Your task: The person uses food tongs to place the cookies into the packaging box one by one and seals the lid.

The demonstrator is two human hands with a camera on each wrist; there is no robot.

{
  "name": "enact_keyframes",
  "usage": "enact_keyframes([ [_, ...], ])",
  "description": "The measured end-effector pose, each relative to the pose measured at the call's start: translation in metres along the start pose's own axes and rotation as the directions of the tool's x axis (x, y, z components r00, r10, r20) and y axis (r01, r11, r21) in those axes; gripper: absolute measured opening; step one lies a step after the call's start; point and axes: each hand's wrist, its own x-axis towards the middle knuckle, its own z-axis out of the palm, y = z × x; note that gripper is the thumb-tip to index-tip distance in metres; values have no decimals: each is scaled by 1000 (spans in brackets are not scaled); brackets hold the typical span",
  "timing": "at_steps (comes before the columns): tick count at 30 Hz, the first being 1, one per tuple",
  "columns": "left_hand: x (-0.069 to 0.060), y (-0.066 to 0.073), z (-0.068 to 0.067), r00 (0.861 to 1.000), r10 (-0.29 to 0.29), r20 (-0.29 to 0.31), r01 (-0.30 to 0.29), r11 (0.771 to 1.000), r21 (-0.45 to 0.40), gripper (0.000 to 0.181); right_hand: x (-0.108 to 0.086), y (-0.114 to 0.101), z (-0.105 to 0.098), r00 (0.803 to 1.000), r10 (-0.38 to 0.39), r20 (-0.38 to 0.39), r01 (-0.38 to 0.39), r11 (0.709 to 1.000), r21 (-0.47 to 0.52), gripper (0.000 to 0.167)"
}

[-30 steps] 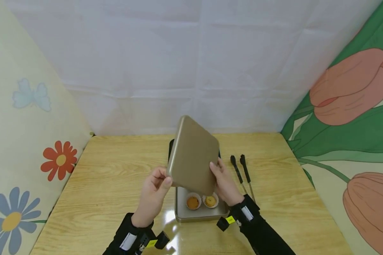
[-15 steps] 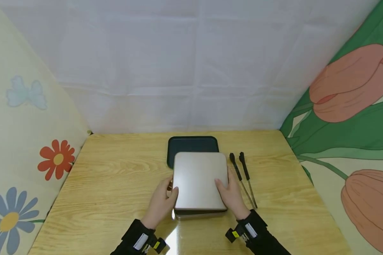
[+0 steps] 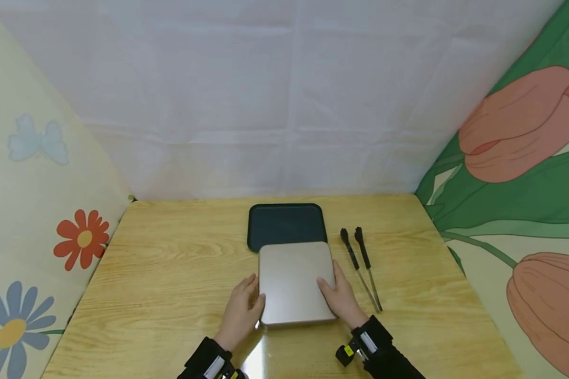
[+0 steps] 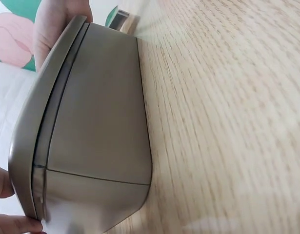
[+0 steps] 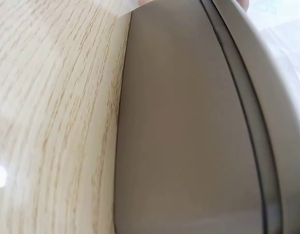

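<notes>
A square metal lid [image 3: 296, 281] lies over the metal tin [image 4: 98, 102]. Both wrist views show the lid's rim just above the tin's wall, with a narrow dark line between them. My left hand [image 3: 241, 313] holds the lid's left edge; in the left wrist view its fingertips [image 4: 15, 224] touch the rim near a corner. On the opposite side my right hand [image 3: 342, 297] grips the lid, thumb on top and fingers down the side. The tin's inside is hidden under the lid.
Behind the tin lies a dark rounded tray [image 3: 286, 226], its front part covered from view by the lid. Two black-handled metal utensils [image 3: 364, 263] rest to the right on the wooden table [image 3: 180, 247]. A white cloth [image 3: 208, 100] hangs behind the table.
Both hands have brought the lid down from a tilted position above the tin to lie flat over it. The two small cakes in paper cups are now covered.
</notes>
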Motion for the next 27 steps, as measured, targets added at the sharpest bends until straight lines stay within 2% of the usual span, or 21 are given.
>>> enact_keyframes([
  [4,0,-1,2,1000,8,-8,-8,1000,6,46,2,3,1,1000,15,1,-15,1000,-2,66],
  [13,1,1,2,1000,-30,-2,30,1000,5,45,4,0,2,999,31,13,-31,999,-14,68],
  [20,3,2,0,1000,-28,-7,28,999,20,44,5,-1,3,998,50,40,-49,998,-37,69],
  [27,4,3,1,997,-72,10,72,997,12,43,5,-1,4,996,73,49,-71,996,-54,69],
])
